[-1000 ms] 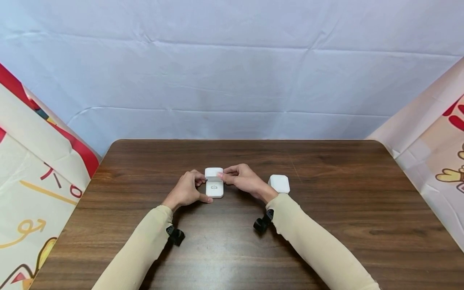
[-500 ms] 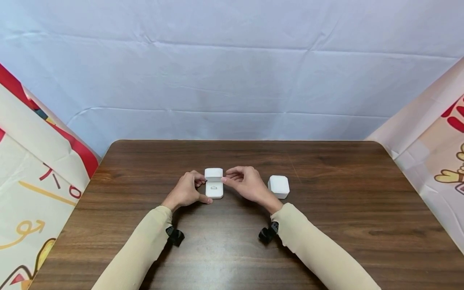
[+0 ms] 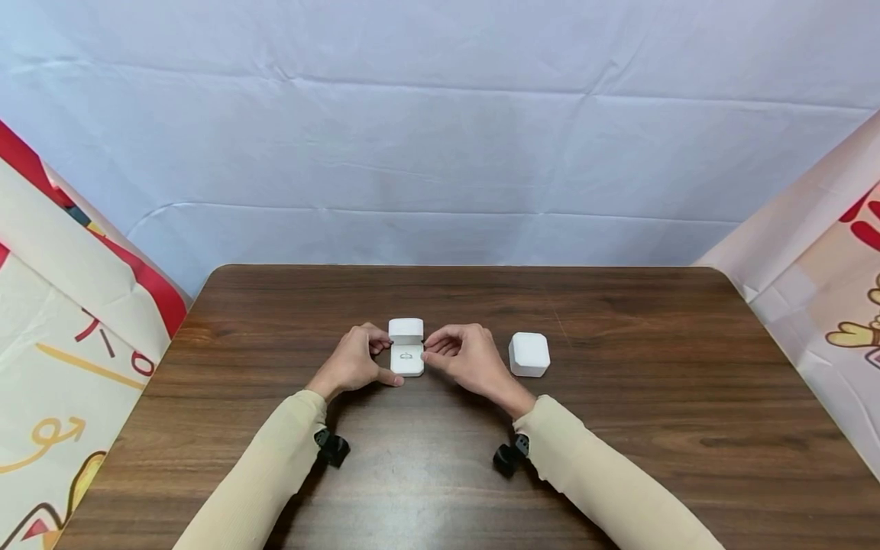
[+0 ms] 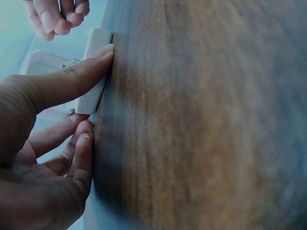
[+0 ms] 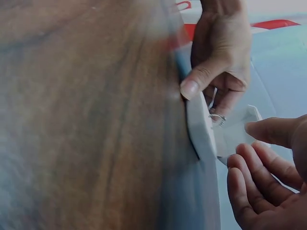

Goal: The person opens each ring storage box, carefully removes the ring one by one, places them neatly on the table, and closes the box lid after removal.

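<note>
A white ring box (image 3: pixel 407 370) stands on the table with its lid (image 3: pixel 406 329) raised. A silver ring (image 5: pixel 218 119) is set upright in the insert. My left hand (image 3: pixel 352 362) holds the box from the left, its thumb (image 4: pixel 72 81) across the front of the base and the other fingers at the side toward the back. Beside the box's right side is my right hand (image 3: pixel 473 360), its fingers (image 5: pixel 259 179) loosely bent and nothing in its grasp. In the left wrist view a gap shows between those fingertips and the box base.
A second white box (image 3: pixel 529 354), closed, sits to the right of my right hand on the brown wooden table (image 3: pixel 646 428). A pale cloth (image 3: pixel 440 153) hangs behind the table's far edge, and printed cloths hang at both sides.
My right hand has come off the lid, drawn back to the right, then moved down beside the base. The left hand and the ring box stay where they were.
</note>
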A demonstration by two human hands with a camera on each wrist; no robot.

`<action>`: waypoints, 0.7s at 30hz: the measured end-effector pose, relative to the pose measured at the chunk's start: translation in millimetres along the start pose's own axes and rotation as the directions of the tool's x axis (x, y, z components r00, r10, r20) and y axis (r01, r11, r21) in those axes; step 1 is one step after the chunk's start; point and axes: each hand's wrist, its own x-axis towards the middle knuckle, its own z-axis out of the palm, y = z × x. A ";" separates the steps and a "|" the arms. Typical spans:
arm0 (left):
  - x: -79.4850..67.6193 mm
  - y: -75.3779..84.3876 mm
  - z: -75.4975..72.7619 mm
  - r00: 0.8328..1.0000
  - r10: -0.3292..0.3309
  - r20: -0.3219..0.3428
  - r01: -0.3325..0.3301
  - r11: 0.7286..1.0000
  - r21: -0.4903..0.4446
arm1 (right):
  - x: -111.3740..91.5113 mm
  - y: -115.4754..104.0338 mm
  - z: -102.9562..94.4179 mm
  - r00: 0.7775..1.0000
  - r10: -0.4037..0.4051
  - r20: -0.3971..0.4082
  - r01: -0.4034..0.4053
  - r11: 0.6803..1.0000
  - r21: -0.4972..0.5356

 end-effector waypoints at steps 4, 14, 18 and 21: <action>-0.1 0.0 -0.6 1.000 0.003 -0.001 -0.003 1.000 0.001 | 0.6 0.9 5.1 1.000 -0.003 0.008 0.002 1.000 0.012; -0.1 -0.8 -0.1 1.000 -0.001 0.001 0.001 1.000 -0.002 | 3.7 3.6 16.0 1.000 0.013 -0.010 -0.013 0.999 -0.044; 0.3 -0.2 -0.5 1.000 -0.004 0.008 0.004 1.000 -0.003 | 5.3 4.7 18.8 0.999 0.022 -0.024 -0.024 0.997 -0.075; 0.2 -0.3 -1.2 1.000 -0.009 0.010 0.009 1.000 0.002 | 7.0 5.2 21.0 0.999 0.025 -0.029 -0.028 0.995 -0.095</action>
